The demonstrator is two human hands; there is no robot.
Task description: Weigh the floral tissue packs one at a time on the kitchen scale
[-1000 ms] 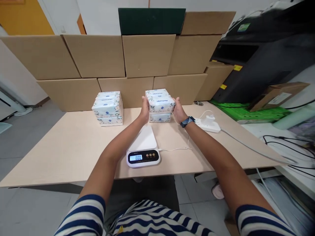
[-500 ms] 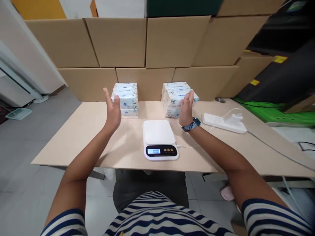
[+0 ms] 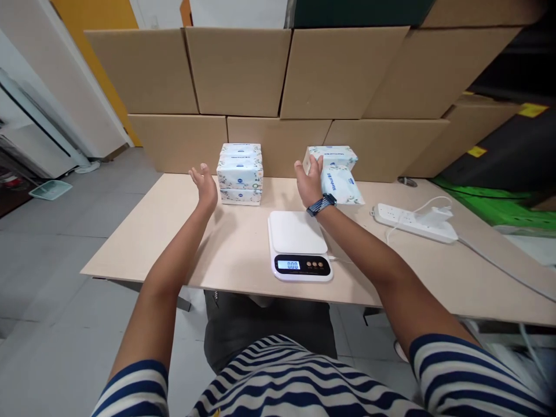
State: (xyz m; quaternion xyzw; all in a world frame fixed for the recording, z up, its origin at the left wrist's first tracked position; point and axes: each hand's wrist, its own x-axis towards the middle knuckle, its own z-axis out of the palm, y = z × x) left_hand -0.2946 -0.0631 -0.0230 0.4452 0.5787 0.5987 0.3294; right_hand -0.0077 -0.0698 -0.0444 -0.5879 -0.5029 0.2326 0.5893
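Two stacks of white-and-blue tissue packs stand at the back of the beige table (image 3: 143, 231). My left hand (image 3: 204, 184) hovers open, palm up, just left of the left stack (image 3: 240, 172). My right hand (image 3: 309, 184) is open in front of the right stack (image 3: 336, 174), fingers spread near its left side; whether it touches is unclear. A pack of that stack leans tilted to the right. A white kitchen scale (image 3: 299, 244) reading 0.00 sits empty between my arms, near the front edge.
Cardboard boxes (image 3: 238, 69) are stacked along the back of the table. A white power strip (image 3: 412, 220) with a plugged adapter and cable lies at the right. A dark machine and green surface stand further right. Grey floor lies left.
One second ago both hands gripped the top pack of the right stack. They let go and drew apart; the left hand swung over to the left stack. The view shifted leftward.
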